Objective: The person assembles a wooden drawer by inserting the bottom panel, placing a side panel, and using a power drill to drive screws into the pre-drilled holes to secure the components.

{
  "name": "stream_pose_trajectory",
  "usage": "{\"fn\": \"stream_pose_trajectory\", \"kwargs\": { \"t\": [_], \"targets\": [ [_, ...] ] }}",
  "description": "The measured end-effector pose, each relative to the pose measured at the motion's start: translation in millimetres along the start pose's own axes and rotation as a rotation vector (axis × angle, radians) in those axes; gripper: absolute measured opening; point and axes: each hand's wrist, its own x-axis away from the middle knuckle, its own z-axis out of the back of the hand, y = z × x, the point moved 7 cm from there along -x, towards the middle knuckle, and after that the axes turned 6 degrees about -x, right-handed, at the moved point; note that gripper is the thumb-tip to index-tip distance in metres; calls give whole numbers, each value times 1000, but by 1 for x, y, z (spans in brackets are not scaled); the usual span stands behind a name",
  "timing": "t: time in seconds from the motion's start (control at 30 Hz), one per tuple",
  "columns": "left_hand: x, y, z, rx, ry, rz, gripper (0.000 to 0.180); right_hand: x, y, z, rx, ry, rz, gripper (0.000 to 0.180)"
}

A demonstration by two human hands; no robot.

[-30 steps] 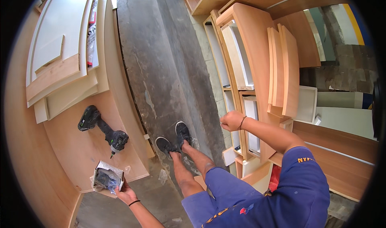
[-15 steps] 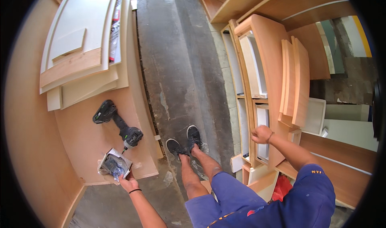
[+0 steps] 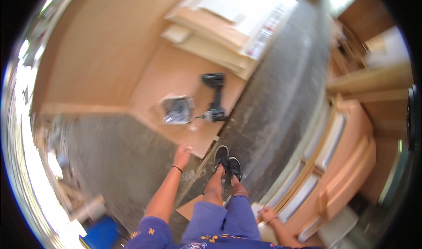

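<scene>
My left hand [image 3: 181, 156] is just off the front edge of a wooden panel [image 3: 165, 75], its fingers smeared by motion. On that panel sits a small open box [image 3: 190, 104] with clear plastic and dark and bluish small parts inside, apart from my hand. A black cordless drill [image 3: 215, 97] lies beside the box, its bit pointing toward it. My right hand [image 3: 266, 214] is low by my right thigh, near the wooden frames. Its fingers are curled closed, and whatever they may hold is hidden.
White and wood boards [image 3: 211, 25] are stacked at the panel's far end. A tall wooden side [image 3: 96, 51] rises on the left. Wooden frames and curved boards [image 3: 347, 178] stand at the right. A blue object [image 3: 101, 233] lies at lower left. Grey concrete floor [image 3: 281, 91] runs between.
My left hand has let go of the small box, which now rests on the panel, and has drawn back toward me. My right hand has come lower, nearer my thigh. The view has swung left.
</scene>
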Motion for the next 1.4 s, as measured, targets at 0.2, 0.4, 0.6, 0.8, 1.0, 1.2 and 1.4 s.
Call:
{"fn": "stream_pose_trajectory", "kwargs": {
  "t": [0.2, 0.4, 0.6, 0.8, 1.0, 1.2, 1.4],
  "targets": [
    [217, -105, 37, -328, -164, 278, 68, -11, 0, 2, -198, -10, 112, 25],
    [387, -233, 56, -572, -14, 441, 43, -35, -13, 70, 41, 70, 165, 20],
    [449, -300, -6, -299, 147, 515, 39, -41, -146, 56, 1471, -11, 902, 18],
    [449, -301, 7, 345, 450, 547, 45, -37, -318, -24, 1683, 7, 977, 21],
    [482, -313, 70, 1188, 800, 669, 40, 31, -443, -138, 630, -129, 530, 28],
    [441, -284, 212, 1449, 865, 412, 39, -38, -456, -237, 1051, -310, 657, 32],
    [395, -255, 459, 1165, 1062, 131, 36, -121, -470, -302, 1615, -424, 644, 45]
  ]
}}
